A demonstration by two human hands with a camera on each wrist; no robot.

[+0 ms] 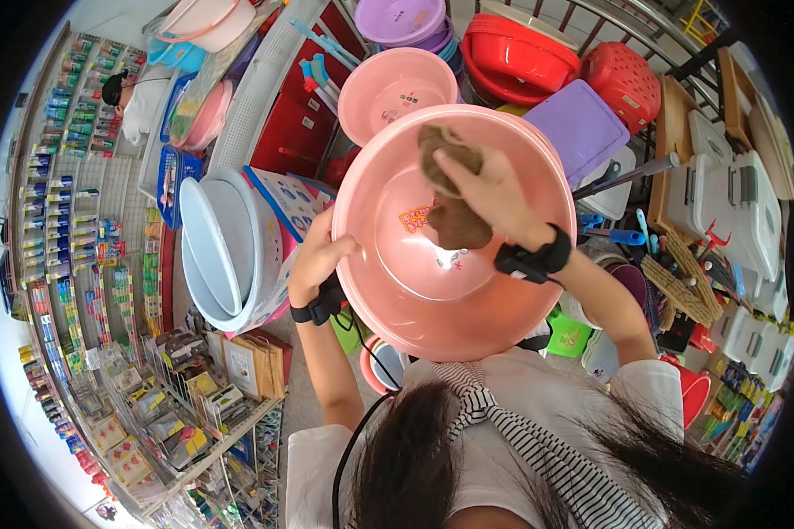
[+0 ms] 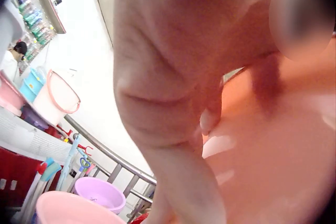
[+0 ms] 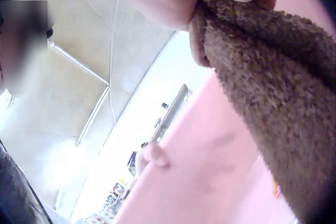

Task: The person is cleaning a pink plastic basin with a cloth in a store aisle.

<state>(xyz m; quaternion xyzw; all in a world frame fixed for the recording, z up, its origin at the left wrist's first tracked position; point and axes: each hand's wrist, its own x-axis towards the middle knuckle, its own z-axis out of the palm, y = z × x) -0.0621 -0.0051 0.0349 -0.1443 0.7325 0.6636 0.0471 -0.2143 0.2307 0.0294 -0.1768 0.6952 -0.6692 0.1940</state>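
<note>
A large pink basin (image 1: 384, 300) is tilted up in front of the person's chest, its inside facing the head camera. The left hand (image 1: 319, 256) grips its left rim, thumb over the inner side; in the left wrist view this hand (image 2: 163, 82) fills the middle. Inside the basin, the right hand (image 1: 503, 196) holds a brown cloth (image 1: 463, 227), bunched at the top with the rest hanging over the basin's bottom. Up close in the right wrist view, the cloth (image 3: 273, 92) has a fuzzy pile and the fingers are curled over its upper edge.
Another pink basin (image 1: 370, 97) and purple basins (image 1: 401, 22) stand beyond. Red basins (image 1: 512, 62) and a purple lid (image 1: 578, 123) are at the back right. Pale blue tubs (image 1: 205, 256) stand left, before stocked shelves (image 1: 88, 203). Brushes (image 1: 679, 282) and storage boxes (image 1: 741, 216) crowd the right.
</note>
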